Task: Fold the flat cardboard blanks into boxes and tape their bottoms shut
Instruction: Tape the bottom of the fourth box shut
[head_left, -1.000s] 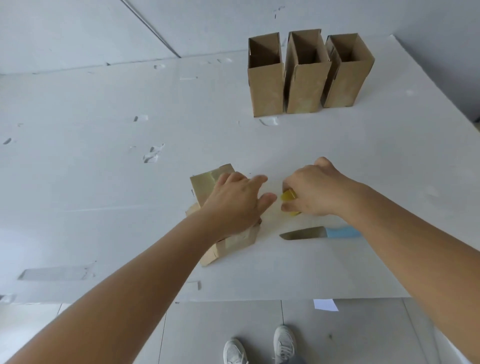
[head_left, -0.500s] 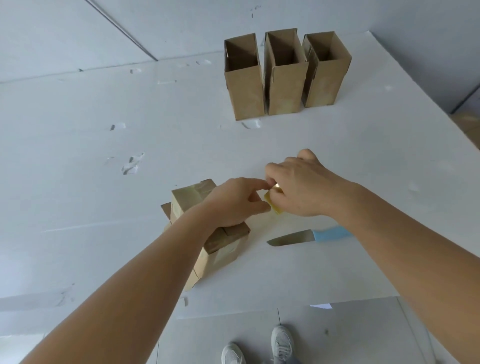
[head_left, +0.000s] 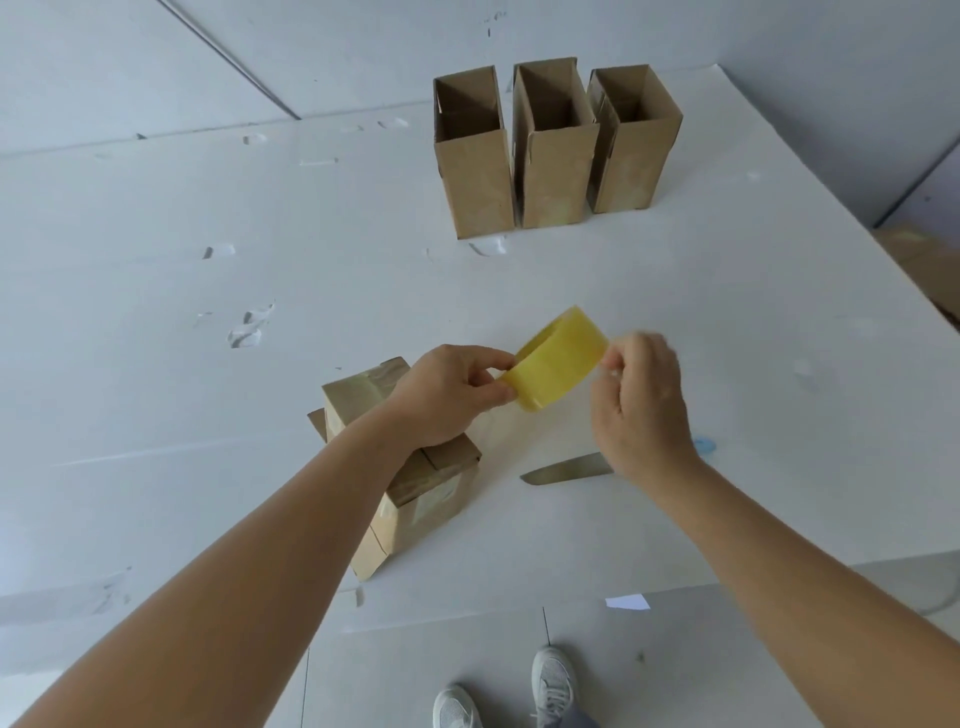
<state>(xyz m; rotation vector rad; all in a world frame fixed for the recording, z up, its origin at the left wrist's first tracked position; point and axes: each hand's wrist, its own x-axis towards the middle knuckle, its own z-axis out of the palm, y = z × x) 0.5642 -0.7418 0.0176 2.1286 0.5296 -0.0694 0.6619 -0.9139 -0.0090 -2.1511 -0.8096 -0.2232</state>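
A yellow tape roll (head_left: 558, 359) was gripped by the left hand (head_left: 451, 395) and pinched at its 3 o'clock edge by the right hand (head_left: 643, 402), above the surface (head_left: 156, 389).

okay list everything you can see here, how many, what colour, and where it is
Open boxes: three, brown, upright in a row at the table's far side.
Upturned box: one, brown, near edge, under the left forearm.
Tape roll: one, yellow, held above the table.
Knife: one, steel blade, blue handle, partly hidden by the right wrist.
Table: one, white.
Shoes: two, white, on the floor.
Left hand: grips the roll.
Right hand: fingers at the roll's edge.
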